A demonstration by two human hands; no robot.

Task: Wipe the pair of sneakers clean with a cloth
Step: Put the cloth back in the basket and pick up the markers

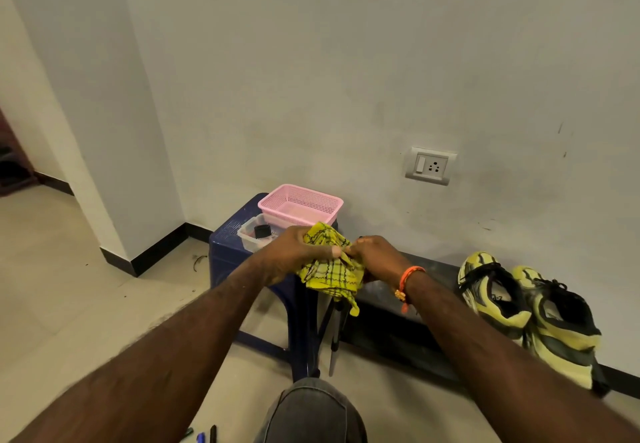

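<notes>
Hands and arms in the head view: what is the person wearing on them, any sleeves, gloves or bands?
Both forearms are bare, with no sleeves or gloves in view. The left hand and its wrist show nothing worn. The right hand has an orange thread band tied round the wrist, with a small knot or bead and loose ends hanging below it. No rings or watch can be seen.

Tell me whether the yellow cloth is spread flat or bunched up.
Bunched up: the yellow cloth is gathered into crumpled folds between the left hand and right hand, one corner dangling.
</notes>
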